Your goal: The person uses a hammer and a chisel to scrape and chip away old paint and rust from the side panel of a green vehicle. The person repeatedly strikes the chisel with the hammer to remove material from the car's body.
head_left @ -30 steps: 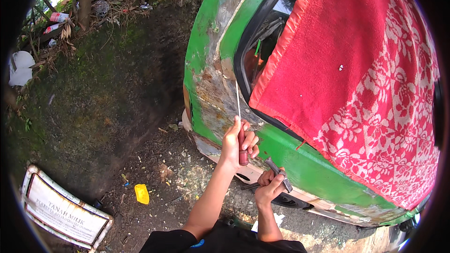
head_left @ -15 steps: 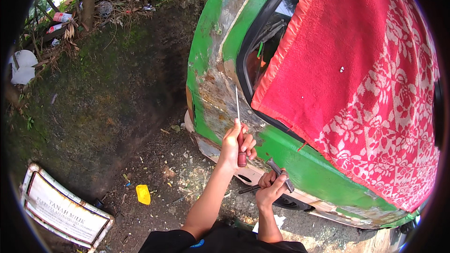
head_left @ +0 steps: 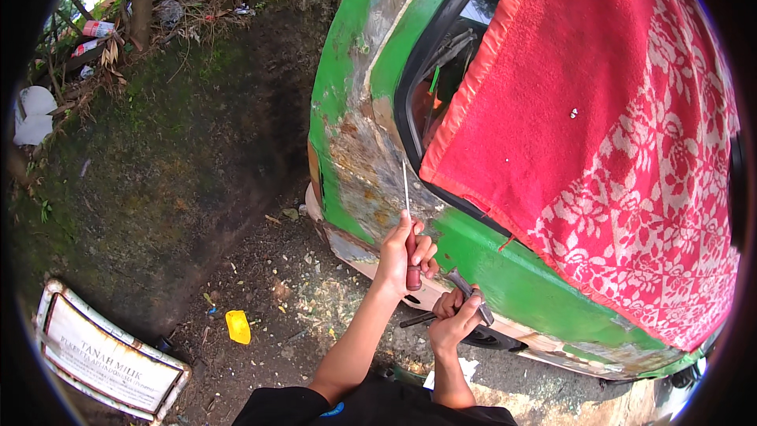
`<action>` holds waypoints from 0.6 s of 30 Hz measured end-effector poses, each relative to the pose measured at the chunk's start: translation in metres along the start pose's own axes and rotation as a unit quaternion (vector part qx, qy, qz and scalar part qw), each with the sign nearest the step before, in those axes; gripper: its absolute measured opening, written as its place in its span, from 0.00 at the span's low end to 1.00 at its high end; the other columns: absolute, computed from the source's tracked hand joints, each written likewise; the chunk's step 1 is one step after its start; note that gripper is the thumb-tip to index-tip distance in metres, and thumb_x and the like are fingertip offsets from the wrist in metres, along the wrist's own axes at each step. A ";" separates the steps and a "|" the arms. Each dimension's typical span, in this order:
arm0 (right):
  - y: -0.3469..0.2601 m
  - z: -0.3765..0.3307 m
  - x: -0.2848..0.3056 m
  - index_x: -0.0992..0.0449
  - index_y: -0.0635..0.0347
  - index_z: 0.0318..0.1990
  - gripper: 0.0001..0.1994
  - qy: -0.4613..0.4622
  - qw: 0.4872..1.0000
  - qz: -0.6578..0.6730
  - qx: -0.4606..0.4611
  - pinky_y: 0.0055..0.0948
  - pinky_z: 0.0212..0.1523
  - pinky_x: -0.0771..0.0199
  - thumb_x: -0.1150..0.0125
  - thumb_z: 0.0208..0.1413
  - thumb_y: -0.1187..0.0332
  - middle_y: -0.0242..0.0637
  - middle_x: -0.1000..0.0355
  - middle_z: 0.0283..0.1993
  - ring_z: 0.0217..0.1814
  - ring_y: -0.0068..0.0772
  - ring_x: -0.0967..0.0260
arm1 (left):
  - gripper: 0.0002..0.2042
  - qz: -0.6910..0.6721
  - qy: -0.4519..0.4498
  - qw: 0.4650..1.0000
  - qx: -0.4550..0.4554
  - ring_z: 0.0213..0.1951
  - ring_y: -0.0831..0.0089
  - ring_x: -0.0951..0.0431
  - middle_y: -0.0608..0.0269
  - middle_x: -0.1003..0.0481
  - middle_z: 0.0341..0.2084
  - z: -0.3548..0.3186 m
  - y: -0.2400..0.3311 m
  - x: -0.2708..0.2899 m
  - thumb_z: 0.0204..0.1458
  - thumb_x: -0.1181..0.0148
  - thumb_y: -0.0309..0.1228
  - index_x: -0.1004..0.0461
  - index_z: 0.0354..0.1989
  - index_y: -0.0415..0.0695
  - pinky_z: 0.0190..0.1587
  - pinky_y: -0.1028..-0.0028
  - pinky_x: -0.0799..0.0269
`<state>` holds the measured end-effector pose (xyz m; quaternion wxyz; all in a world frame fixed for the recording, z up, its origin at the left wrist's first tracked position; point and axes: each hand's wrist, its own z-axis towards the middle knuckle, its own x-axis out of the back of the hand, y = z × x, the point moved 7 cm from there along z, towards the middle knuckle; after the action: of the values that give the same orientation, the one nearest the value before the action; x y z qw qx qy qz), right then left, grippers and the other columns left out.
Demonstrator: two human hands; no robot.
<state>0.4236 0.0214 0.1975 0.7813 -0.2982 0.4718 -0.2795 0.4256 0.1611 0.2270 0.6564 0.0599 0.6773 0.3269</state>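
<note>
My left hand (head_left: 397, 257) is closed round the dark red handle of a screwdriver (head_left: 413, 267). The thin metal shaft points away from me, over the scraped, rusty corner of a green car body (head_left: 493, 256). Whether its tip touches the metal I cannot tell. Lower and to the right, my right hand (head_left: 451, 325) grips a hammer (head_left: 471, 297) just below its head, and the dark handle sticks out to the left of the fist. A red and white floral towel (head_left: 552, 102) lies over the car beside a dark window frame (head_left: 410, 102).
A mossy bank (head_left: 165, 158) rises on the left, with litter and a tree trunk (head_left: 143, 4) at its top. A rusty-framed white sign (head_left: 110, 355) stands at lower left. On the dirt ground lies a yellow plastic piece (head_left: 237, 327).
My left hand has drawn the screwdriver slightly toward me and to the right, its tip now lower in view. My right hand with the hammer has hardly moved.
</note>
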 end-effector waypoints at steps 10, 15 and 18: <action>0.000 -0.020 0.003 0.44 0.58 0.26 0.28 -0.024 0.984 -0.104 0.146 0.18 0.13 0.56 0.54 0.58 0.39 0.24 0.49 0.13 0.12 0.15 0.54 | 0.20 0.024 0.002 1.000 -0.003 0.10 0.76 0.46 0.70 0.47 0.07 0.002 0.004 -0.001 0.63 0.64 0.53 0.42 0.29 0.48 0.12 0.70 0.41; -0.019 -0.041 0.004 0.41 0.62 0.23 0.30 -0.040 0.908 -0.198 0.366 0.22 0.13 0.42 0.59 0.60 0.40 0.31 0.42 0.11 0.10 0.24 0.41 | 0.20 -0.013 0.024 0.999 -0.020 0.11 0.75 0.46 0.71 0.48 0.07 0.005 0.000 -0.015 0.62 0.64 0.53 0.40 0.29 0.49 0.12 0.71 0.42; -0.018 -0.028 0.001 0.39 0.61 0.25 0.30 -0.020 0.864 -0.402 0.303 0.24 0.14 0.40 0.63 0.61 0.40 0.30 0.40 0.12 0.10 0.27 0.42 | 0.20 -0.042 0.051 0.998 -0.016 0.12 0.76 0.48 0.72 0.48 0.07 0.006 -0.003 -0.019 0.63 0.65 0.53 0.40 0.29 0.49 0.13 0.71 0.43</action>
<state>0.3957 0.0026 0.1997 0.6623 -0.2164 0.1870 -0.6925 0.4351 0.1510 0.2423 0.6349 0.0043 0.7068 0.3121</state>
